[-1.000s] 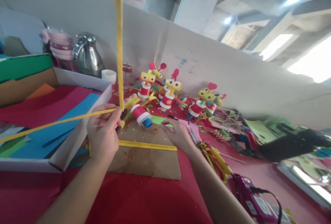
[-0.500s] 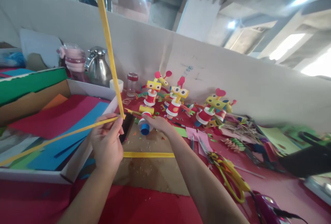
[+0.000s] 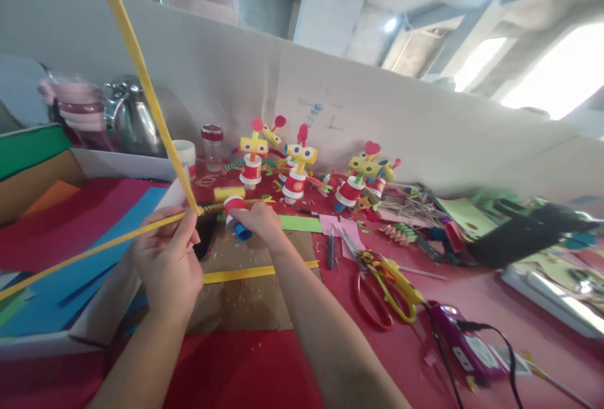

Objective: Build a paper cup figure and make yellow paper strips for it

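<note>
My left hand (image 3: 167,264) is closed, pinching two long yellow paper strips (image 3: 141,75) where they meet at a sharp corner. One rises steeply; the other slants down to the left over the box. My right hand (image 3: 262,223) is closed on a small robot figure (image 3: 233,204) with a red-and-white body, a yellow tube head, spring arms and blue feet. The figure leans over at the back of the brown cardboard (image 3: 255,308), its grip side partly hidden by my fingers. Another yellow strip (image 3: 255,272) lies across the cardboard below.
Several finished-looking robot figures (image 3: 296,179) stand along the wall. At the left is a box (image 3: 127,160) of coloured sheets, a steel jug (image 3: 136,119) behind it. To the right lie scissors (image 3: 372,270), a yellow glue gun (image 3: 401,277) and a purple corded device (image 3: 472,346).
The view has swung right, so the scene sits further left. In my right hand the robot figure has tipped over to a lean. My left hand still pinches the strips.
</note>
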A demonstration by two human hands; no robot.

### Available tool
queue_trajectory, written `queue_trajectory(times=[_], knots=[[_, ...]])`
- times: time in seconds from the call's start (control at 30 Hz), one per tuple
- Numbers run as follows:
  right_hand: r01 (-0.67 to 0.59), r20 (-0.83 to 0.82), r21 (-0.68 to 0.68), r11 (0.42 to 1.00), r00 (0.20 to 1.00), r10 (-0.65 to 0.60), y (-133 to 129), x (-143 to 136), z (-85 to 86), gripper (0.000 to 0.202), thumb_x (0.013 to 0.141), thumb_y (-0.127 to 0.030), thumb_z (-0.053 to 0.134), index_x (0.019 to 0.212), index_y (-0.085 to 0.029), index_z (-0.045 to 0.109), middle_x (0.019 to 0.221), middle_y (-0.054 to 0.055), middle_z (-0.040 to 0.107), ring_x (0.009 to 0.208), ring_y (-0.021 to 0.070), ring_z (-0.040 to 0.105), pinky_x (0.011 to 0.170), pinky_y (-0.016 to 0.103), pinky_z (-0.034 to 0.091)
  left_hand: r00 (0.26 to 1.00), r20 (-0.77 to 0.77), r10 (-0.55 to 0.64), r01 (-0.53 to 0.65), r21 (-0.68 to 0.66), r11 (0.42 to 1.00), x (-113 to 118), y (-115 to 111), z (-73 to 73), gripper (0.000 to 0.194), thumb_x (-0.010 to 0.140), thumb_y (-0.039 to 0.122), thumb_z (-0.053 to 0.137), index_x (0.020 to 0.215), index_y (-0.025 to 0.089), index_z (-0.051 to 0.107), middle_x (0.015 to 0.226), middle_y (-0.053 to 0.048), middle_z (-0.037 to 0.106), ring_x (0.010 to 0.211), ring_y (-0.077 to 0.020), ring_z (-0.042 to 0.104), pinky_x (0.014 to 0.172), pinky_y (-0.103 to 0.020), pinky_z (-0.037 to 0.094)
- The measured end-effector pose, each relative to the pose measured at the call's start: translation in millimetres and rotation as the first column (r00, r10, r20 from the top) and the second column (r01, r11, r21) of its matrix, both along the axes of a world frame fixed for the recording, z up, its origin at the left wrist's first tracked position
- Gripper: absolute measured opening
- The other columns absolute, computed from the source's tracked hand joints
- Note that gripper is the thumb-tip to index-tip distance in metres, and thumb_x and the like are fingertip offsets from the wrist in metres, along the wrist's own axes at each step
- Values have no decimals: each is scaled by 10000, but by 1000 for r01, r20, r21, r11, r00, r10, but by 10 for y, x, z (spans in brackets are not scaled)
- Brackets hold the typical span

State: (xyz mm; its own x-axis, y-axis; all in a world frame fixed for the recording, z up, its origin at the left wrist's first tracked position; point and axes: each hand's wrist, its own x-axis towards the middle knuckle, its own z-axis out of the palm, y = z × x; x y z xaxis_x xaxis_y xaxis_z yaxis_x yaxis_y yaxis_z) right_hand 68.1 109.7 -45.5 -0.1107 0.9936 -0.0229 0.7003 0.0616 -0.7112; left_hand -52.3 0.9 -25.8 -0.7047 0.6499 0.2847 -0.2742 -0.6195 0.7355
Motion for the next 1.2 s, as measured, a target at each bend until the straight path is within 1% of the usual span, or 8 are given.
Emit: queue_trajectory(times=[0.1, 0.27, 0.5, 0.67, 0.77, 0.9, 1.03, 1.2], knots=[[75, -13, 33, 997, 997, -75, -138, 30, 18, 451, 680, -597, 670, 809, -166, 703, 925, 166, 718, 915, 344, 651, 753, 424, 493, 1000, -2, -1, 1, 18, 1000, 5, -6, 5, 231, 625, 151, 821, 768, 210, 650, 572, 60, 574, 503, -82, 484, 495, -232, 349], [112, -185, 198, 974, 980, -75, -250, 255, 14, 363, 737, -502, 650, 858, -160, 681, 893, 88, 696, 909, 253, 630, 802, 341, 485, 998, -5, 56, -56, 53, 997, 11, -48, 78, 223, 618, 134, 809, 758, 196, 647, 636, 46, 638, 506, -75, 491, 497, -227, 344], [187, -502, 335, 924, 865, 7, -223, 723, -111, 596, 775, -501, 630, 1244, -150, 526, 1138, 106, 667, 974, 219, 629, 827, 333, 516, 998, -38, 45, -44, 32, 999, 28, -32, 63, 223, 619, 144, 791, 767, 188, 631, 601, 55, 617, 469, -67, 464, 486, -222, 340], [220, -585, 320, 922, 811, 9, -177, 956, -298, 600, 703, -421, 699, 1208, -138, 539, 1134, 135, 666, 965, 239, 639, 839, 374, 524, 999, -45, 27, -27, -4, 1000, 49, -15, 26, 229, 601, 179, 804, 754, 177, 633, 666, 35, 637, 493, -65, 488, 471, -214, 332], [217, -610, 288, 933, 792, 4, -164, 995, -445, 552, 681, -388, 729, 1146, -141, 563, 1091, 132, 684, 949, 244, 654, 833, 381, 531, 998, -54, 11, -12, -11, 1000, 59, -12, 9, 226, 605, 167, 799, 763, 166, 638, 694, 27, 647, 475, -53, 471, 484, -213, 347], [234, -659, 259, 937, 752, -6, -141, 986, -602, 552, 665, -375, 765, 1118, -154, 540, 1159, 139, 669, 1025, 240, 649, 896, 373, 517, 998, -62, -1, 1, -13, 1000, 85, -9, -17, 230, 610, 153, 797, 776, 155, 637, 699, 17, 651, 474, -53, 475, 493, -213, 360], [222, -696, 253, 942, 718, 17, -100, 981, -642, 560, 650, -365, 785, 1116, -165, 546, 1191, 126, 663, 1063, 237, 642, 945, 379, 498, 996, -88, -27, 25, -26, 999, 136, -9, -48, 235, 610, 165, 797, 776, 162, 630, 692, 27, 638, 470, -53, 472, 471, -210, 366], [195, -718, 232, 953, 696, 32, -83, 991, -594, 588, 625, -372, 796, 1119, -166, 554, 1184, 121, 671, 1074, 257, 639, 940, 399, 504, 991, -119, -67, 58, -74, 996, 187, -17, -92, 223, 627, 194, 797, 779, 169, 635, 683, 22, 636, 466, -61, 474, 453, -213, 354]])
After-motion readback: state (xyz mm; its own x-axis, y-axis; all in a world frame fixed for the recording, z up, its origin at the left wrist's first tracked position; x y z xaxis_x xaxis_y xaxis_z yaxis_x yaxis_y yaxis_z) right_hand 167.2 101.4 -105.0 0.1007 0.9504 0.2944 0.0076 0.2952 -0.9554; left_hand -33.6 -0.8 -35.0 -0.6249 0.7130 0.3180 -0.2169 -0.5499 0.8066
